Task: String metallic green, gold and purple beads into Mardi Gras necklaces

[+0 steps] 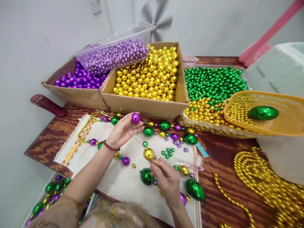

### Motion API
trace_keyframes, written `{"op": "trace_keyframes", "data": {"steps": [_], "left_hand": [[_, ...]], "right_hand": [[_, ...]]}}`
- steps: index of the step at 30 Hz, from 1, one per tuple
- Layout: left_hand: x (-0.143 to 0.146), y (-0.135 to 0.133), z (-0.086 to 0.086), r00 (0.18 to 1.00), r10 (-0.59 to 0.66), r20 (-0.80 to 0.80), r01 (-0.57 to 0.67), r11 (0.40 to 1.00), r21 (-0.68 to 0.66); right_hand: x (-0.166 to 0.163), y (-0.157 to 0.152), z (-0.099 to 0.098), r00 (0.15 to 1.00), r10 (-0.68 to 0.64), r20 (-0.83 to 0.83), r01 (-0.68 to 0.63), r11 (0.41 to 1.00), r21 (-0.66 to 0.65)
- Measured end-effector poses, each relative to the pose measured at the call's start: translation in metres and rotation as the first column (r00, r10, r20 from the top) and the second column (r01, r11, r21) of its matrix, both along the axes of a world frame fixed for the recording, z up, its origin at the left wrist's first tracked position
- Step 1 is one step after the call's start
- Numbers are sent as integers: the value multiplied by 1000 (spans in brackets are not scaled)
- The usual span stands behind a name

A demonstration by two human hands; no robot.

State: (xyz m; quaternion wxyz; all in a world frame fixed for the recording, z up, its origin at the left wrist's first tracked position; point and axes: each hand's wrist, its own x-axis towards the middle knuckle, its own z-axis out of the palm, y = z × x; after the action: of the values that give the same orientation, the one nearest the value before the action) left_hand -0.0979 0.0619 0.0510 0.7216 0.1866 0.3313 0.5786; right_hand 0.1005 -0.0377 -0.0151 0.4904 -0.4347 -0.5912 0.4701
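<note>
My left hand (122,130) pinches a purple bead (136,118) at its fingertips, raised above a white cloth (123,183). My right hand (166,177) is closed in a pinch just below a gold bead (148,154) with a small green bead on top; what the fingers grip is too thin to see, perhaps a string. A large green bead (146,176) lies beside that hand. A partly strung strand of green, purple and gold beads (166,129) curves across the cloth.
Cardboard boxes hold purple beads (78,79) and gold beads (149,76); a clear tub of purple beads (116,53) rests on them. A tray holds green and gold beads (211,85). An orange basket (285,123) holds a green bead. Gold bead strings (266,180) lie right.
</note>
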Motion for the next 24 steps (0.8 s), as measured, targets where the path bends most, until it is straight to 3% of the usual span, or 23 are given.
{"op": "trace_keyframes", "data": {"steps": [24], "left_hand": [[4,-1,-4,999,40,-32,-40,999,2]], "right_hand": [[-10,-3,-13,998,-43,-43,43,999,-19]]}}
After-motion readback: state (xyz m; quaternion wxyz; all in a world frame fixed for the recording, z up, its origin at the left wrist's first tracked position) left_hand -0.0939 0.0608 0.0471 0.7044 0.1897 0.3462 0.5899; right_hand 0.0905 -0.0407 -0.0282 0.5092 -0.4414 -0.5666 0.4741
